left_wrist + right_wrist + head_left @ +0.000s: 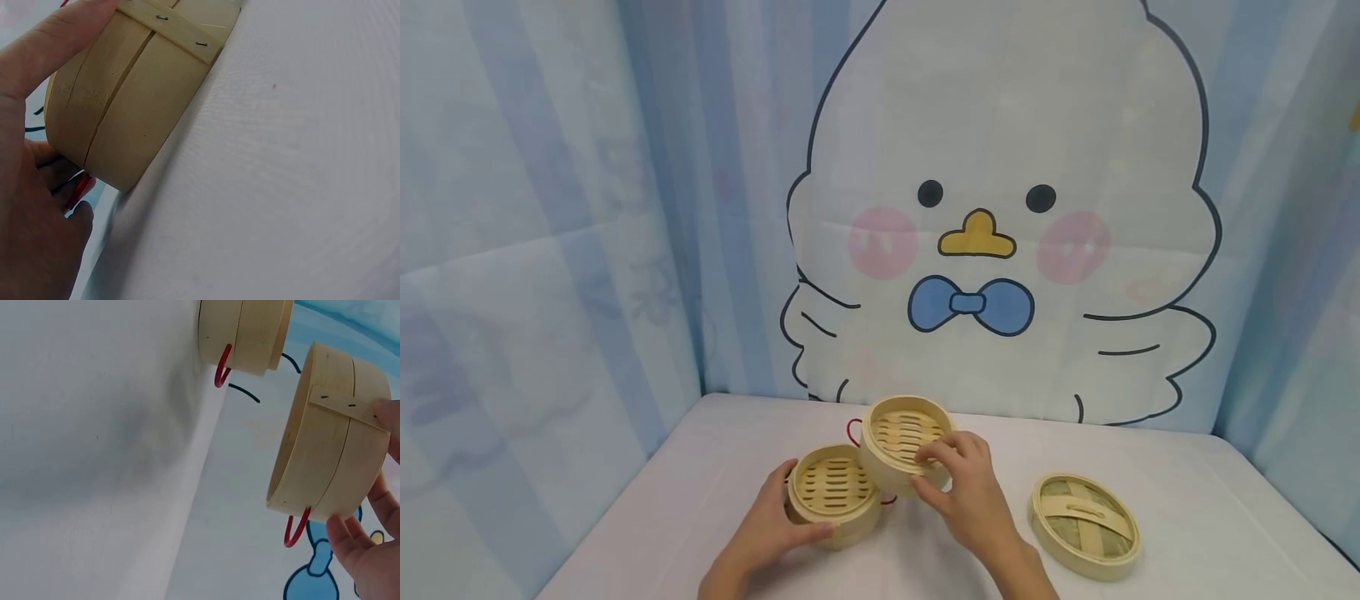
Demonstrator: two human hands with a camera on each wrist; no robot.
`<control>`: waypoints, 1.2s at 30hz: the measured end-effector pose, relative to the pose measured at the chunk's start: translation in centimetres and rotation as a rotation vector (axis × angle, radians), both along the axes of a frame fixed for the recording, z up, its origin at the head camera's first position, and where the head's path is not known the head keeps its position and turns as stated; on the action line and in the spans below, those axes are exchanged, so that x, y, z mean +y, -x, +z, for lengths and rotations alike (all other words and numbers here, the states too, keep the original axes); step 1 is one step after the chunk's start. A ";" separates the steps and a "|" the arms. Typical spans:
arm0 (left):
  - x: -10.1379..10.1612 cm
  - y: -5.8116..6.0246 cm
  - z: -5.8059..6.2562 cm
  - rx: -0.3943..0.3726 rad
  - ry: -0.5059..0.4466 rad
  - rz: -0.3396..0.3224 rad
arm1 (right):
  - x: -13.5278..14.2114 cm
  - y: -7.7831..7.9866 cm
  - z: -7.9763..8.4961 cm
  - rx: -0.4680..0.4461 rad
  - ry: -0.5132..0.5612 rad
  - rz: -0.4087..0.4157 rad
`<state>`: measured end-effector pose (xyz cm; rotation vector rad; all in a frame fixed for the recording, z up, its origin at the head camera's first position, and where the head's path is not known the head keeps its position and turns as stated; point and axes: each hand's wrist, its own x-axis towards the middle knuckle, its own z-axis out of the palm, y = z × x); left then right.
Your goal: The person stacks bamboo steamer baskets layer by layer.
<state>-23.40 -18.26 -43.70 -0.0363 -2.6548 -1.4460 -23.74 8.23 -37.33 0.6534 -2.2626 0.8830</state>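
In the head view my left hand (767,521) grips a small round bamboo steamer basket (850,529) that stands on the table, thumb on its near wall. The left wrist view shows the thumb across the stapled wall of this basket (131,94), with a red loop (80,190) by the other fingers. My right hand (970,496) holds a second bamboo steamer basket (886,475) by its right side. This basket (331,437) is raised off the table, as the right wrist view shows, tilted beside and partly over the first one. Slatted bottoms show inside both.
A round bamboo lid (1084,529) with a woven top and a strap handle lies on the table to the right of my right hand. The white table (1195,492) meets a blue curtain backdrop (737,208) printed with a cartoon bird.
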 end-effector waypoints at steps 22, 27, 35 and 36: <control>-0.2 -0.1 0.0 0.020 -0.005 -0.010 | -3.2 -0.1 -0.1 -0.066 -0.019 0.020; -0.2 -0.2 0.1 0.014 -0.016 -0.013 | -4.0 -0.2 -0.3 -0.072 -0.030 0.030; -0.3 -0.2 0.0 0.021 -0.012 -0.019 | -5.2 -0.3 -0.5 -0.080 -0.054 0.049; -0.3 -0.2 0.0 0.025 -0.013 -0.020 | -5.3 -0.3 -0.5 -0.077 -0.059 0.053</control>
